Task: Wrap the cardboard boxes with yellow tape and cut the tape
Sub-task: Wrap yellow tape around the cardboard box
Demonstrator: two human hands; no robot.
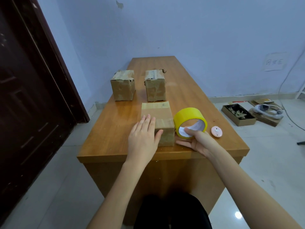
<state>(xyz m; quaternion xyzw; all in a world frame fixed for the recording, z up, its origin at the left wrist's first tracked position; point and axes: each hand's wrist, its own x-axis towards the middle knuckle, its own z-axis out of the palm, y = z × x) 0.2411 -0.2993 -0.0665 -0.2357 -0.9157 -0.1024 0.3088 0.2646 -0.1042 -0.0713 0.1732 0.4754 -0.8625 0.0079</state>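
A cardboard box (160, 115) lies near the front of the wooden table (109, 129). My left hand (143, 138) rests flat on the box's top and front left corner, fingers spread. A roll of yellow tape (188, 114) stands on edge just right of the box. My right hand (196, 140) holds the roll from below, thumb inside its core, fingers reaching under towards the box. Two more worn cardboard boxes stand further back, one on the left (123, 85) and one on the right (155, 85). A small round pink cutter (216, 131) lies right of the tape.
A dark wooden door (29, 96) stands at the left. On the floor at the right lie an open box of scraps (238, 114), flattened cardboard with a white object (267, 109), and a cable. A paper note (274, 61) hangs on the blue wall.
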